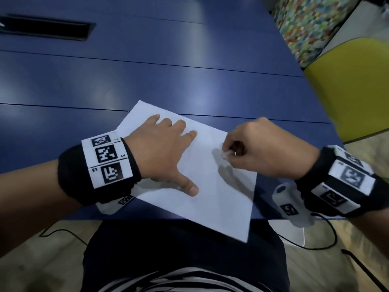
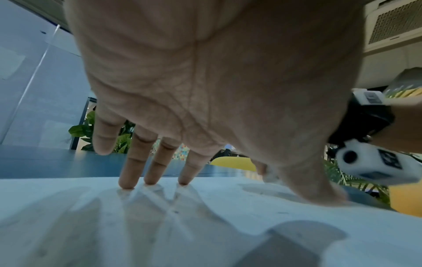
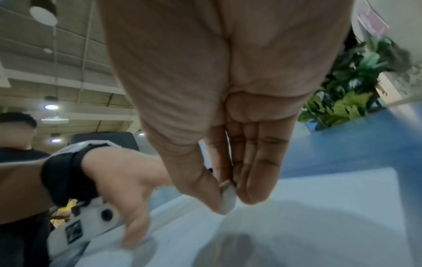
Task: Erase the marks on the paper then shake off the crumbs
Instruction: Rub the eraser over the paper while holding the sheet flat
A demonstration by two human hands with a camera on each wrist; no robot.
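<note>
A white sheet of paper [image 1: 212,192] lies askew on the blue table, its near corner hanging over the front edge. My left hand [image 1: 166,150] lies flat on the sheet's left half, fingers spread and straight; in the left wrist view the fingertips [image 2: 126,184] press the paper [image 2: 205,225]. My right hand [image 1: 229,151] pinches a small white eraser [image 1: 226,154] between thumb and fingers just above the sheet's right part. The right wrist view shows the eraser [image 3: 228,198] held tip down over the paper [image 3: 319,216]. No marks are plain to see on the sheet.
The blue table [image 1: 147,76] stretches ahead, with a dark cable slot [image 1: 46,30] at the far left. A yellow chair [image 1: 353,87] stands to the right. Black cables [image 1: 315,245] trail on the wooden floor below. Another person [image 3: 16,144] sits at the left in the right wrist view.
</note>
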